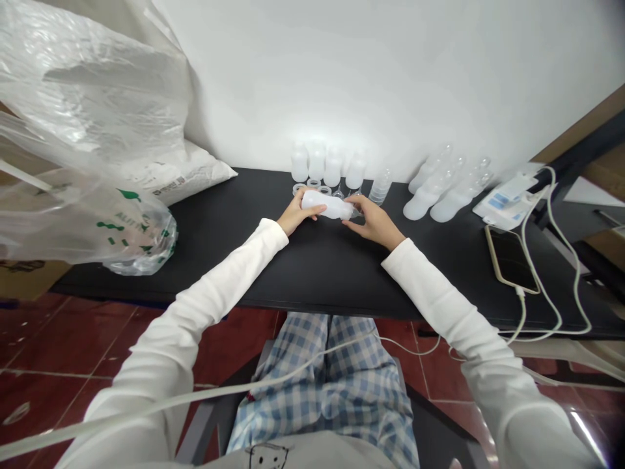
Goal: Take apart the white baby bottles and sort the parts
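Note:
A frosted white baby bottle [326, 204] lies sideways in the air above the black table. My left hand [295, 213] is wrapped round its base end, thumb along the side. At the neck end, my right hand [372, 221] closes its thumb and fingers round the mouth. Something clear shows at those fingertips, partly hidden. Just behind my hands are white rings [299, 189] and clear domed pieces [338, 193]. Several frosted bottles [299, 163] stand along the wall, and a stack of clear ribbed caps [380, 187] leans to their right.
Assembled bottles with clear tops [424, 195] stand at the right. Beyond them are a white packet [508, 198], a phone [510, 258] and looping white cables [551, 306]. A white sack [190, 172] and a clear plastic bag [131, 228] occupy the left. One cable crosses my lap.

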A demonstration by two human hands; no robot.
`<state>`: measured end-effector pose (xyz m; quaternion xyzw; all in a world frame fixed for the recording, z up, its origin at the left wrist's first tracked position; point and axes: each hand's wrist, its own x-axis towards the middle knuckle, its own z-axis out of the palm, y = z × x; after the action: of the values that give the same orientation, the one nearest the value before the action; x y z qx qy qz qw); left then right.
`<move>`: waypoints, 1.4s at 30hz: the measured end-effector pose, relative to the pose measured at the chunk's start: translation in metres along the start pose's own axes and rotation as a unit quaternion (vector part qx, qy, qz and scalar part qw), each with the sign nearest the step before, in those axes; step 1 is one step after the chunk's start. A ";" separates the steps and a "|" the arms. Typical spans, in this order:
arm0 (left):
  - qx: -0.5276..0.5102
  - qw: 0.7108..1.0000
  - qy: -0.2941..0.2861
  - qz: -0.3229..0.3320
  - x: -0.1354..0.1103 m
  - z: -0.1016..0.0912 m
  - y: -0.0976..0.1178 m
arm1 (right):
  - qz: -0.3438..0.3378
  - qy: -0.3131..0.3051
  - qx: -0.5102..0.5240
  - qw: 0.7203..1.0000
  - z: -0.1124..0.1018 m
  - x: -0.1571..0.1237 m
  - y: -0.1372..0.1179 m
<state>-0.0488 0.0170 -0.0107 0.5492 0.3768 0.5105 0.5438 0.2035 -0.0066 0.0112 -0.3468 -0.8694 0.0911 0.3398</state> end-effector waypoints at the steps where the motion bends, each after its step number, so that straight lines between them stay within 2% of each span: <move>1: -0.002 1.000 -0.005 -0.008 0.000 -0.001 0.000 | 0.000 0.001 0.002 1.000 0.001 0.000 -0.001; 4: 0.013 1.000 -0.022 0.018 -0.002 -0.002 0.002 | 0.046 0.028 0.037 0.998 0.008 0.000 -0.006; 9: 0.107 0.982 -0.015 0.153 -0.006 -0.005 0.008 | 0.159 0.049 0.102 0.981 0.015 0.002 -0.014; 17: 0.206 0.944 -0.035 0.254 -0.013 0.004 0.013 | 0.226 0.033 0.131 0.965 0.011 0.005 -0.017; 22: 0.240 0.923 -0.038 0.299 -0.013 0.006 0.009 | 0.237 0.019 0.123 0.963 0.006 0.007 -0.015; 24: 0.261 0.912 -0.018 0.316 -0.012 0.005 0.007 | 0.221 0.015 0.090 0.971 0.003 0.007 -0.014; 26: 0.273 0.904 0.026 0.327 -0.011 0.003 0.006 | 0.185 0.044 0.022 0.981 0.000 0.007 -0.012; 29: 0.250 0.917 0.098 0.295 -0.013 0.001 0.008 | 0.148 0.145 -0.092 0.974 -0.006 0.006 -0.006; 32: 0.193 0.946 0.143 0.219 -0.014 0.003 0.011 | 0.148 0.216 -0.162 0.951 -0.012 0.006 0.003; 34: 0.141 0.966 0.149 0.160 -0.014 0.004 0.011 | 0.148 0.225 -0.184 0.945 -0.013 0.007 0.011; 37: 0.081 0.982 0.137 0.098 -0.011 0.006 0.009 | 0.154 0.205 -0.193 0.947 -0.010 0.007 0.023; 42: 0.084 0.985 0.121 0.090 -0.010 0.005 0.007 | 0.179 0.183 -0.149 0.955 0.000 0.006 0.039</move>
<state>-0.0474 0.0053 -0.0047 0.5588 0.4300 0.5865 0.3985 0.2213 0.0266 -0.0007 -0.5540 -0.7200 -0.0452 0.4156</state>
